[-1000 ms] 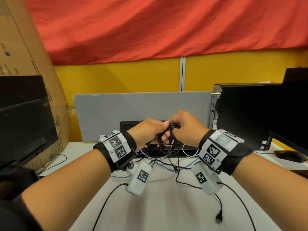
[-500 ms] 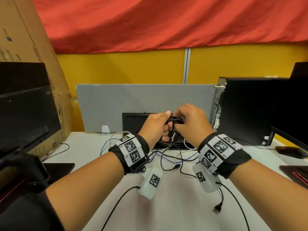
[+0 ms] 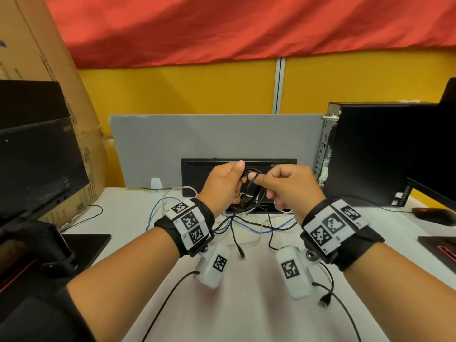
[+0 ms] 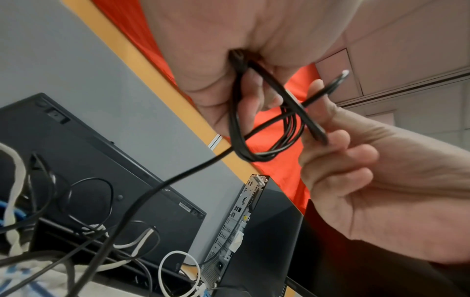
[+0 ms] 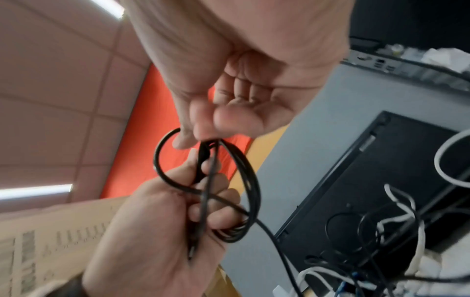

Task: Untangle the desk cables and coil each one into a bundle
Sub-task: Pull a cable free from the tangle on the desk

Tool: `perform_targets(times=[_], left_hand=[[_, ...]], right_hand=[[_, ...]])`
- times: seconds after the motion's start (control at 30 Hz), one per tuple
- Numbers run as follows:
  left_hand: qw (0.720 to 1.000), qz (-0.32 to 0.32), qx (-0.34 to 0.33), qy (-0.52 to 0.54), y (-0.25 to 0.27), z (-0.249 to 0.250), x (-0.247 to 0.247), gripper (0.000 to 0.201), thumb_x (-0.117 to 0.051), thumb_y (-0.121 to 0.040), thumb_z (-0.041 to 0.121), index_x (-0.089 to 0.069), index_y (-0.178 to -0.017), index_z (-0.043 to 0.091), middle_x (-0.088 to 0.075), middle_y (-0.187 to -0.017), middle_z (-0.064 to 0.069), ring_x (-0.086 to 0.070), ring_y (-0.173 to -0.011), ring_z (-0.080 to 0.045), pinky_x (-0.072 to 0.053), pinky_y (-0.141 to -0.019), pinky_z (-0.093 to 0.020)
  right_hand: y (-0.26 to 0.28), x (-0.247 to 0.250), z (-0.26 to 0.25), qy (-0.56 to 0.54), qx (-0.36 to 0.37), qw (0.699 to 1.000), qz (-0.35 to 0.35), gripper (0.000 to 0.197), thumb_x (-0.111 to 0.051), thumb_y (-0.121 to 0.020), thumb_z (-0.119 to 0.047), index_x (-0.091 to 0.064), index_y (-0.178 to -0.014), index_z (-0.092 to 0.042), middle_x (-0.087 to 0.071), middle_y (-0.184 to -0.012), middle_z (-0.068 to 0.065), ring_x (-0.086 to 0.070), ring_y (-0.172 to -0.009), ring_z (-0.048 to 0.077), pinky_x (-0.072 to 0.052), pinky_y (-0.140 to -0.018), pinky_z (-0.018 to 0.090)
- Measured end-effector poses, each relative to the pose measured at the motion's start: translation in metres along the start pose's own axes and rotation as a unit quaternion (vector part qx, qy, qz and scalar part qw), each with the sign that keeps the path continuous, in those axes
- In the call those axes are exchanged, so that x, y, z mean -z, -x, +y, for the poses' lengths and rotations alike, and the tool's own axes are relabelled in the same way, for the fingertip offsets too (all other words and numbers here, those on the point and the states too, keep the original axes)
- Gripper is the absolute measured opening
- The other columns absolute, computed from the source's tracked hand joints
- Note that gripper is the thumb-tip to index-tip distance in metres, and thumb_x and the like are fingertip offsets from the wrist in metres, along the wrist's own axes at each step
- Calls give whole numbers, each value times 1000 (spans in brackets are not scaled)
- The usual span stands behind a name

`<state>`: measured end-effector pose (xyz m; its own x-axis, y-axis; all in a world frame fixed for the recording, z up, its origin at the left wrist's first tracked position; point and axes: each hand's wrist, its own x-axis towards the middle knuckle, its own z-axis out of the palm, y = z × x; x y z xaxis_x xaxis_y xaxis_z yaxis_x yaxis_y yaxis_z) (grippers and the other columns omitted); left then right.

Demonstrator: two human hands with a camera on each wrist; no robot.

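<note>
Head view: both hands meet over the desk [image 3: 246, 304], at 12 o'clock from the wrists. The left hand [image 3: 222, 186] grips the black cable coil [image 3: 251, 193], likely to keep the loops stacked; the right hand [image 3: 288, 186] pinches a strand at the coil's 3 o'clock. Its tail hangs toward the cable tangle [image 3: 246, 223] at 6 o'clock.

Left wrist view: the loops leave the closed fist, the plug [image 4: 340, 77] pointing to 2 o'clock.

Right wrist view: thumb and finger pinch the coil's top, probably to lay another loop.

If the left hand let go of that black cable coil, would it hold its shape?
Probably not. The black cable coil looks thin and floppy, its loops uneven with no tie visible. A loose tail hangs toward the desk, so it would likely spring apart.
</note>
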<state>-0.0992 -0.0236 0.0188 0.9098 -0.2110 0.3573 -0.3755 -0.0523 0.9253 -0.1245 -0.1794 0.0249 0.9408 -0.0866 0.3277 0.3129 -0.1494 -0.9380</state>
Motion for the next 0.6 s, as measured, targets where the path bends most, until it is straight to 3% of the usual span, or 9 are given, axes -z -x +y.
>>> perform_targets(times=[0.1,0.17,0.27,0.37,0.47,0.53,0.6], left_hand=[[999,16,-20,-29,-2,-7,2,38,-37,-104,25,-49,-70,13,-36,-46,7,-33,-41,-8,-34,-45,-24],[999,12,-31,-39,-3,-11,2,37,-37,-104,23,-49,-70,14,-37,-49,6,-34,-42,-8,-36,-46,-25],[997,10,-48,-59,-6,-17,3,36,-37,-104,20,-46,-70,15,-37,-54,1,-35,-45,-10,-37,-47,-27],[996,22,-55,-66,-12,-24,7,34,-36,-105,18,-46,-73,11,-37,-55,-2,-36,-46,-13,-39,-50,-30],[997,36,-52,-52,-17,-33,10,32,-36,-105,16,-46,-75,9,-37,-56,-2,-36,-44,-10,-41,-50,-31],[997,47,-49,-43,-21,-39,13,32,-36,-104,16,-47,-75,11,-37,-56,1,-36,-42,-5,-43,-50,-29],[997,57,-43,-34,-26,-44,15,31,-37,-104,17,-49,-76,11,-39,-57,1,-37,-43,-5,-44,-50,-28]], right_hand=[[5,-4,-1,-48,-86,995,-22,26,-80,-76,-35,-73,-73,-10,-70,-63,8,-60,-50,17,-49,-45,23],[4,-7,-1,-57,-102,993,-36,29,-74,-82,-35,-76,-85,-7,-72,-71,8,-61,-58,17,-51,-51,25],[1,-11,2,-94,-120,986,-66,28,-61,-93,-30,-76,-96,-6,-71,-85,7,-59,-77,18,-52,-70,28],[-1,-8,0,-175,-141,968,-113,28,-54,-95,-24,-76,-88,-9,-73,-92,3,-60,-94,21,-48,-86,36],[-5,-6,-1,-238,-133,951,-145,32,-50,-96,-26,-72,-78,-11,-73,-103,12,-65,-104,25,-46,-96,39],[-9,-9,2,-270,-129,940,-160,25,-48,-97,-22,-64,-83,-10,-69,-112,23,-66,-109,29,-46,-100,39],[-14,-13,7,-309,-132,927,-166,21,-43,-99,-18,-57,-85,-10,-69,-106,27,-67,-107,33,-48,-98,40]])
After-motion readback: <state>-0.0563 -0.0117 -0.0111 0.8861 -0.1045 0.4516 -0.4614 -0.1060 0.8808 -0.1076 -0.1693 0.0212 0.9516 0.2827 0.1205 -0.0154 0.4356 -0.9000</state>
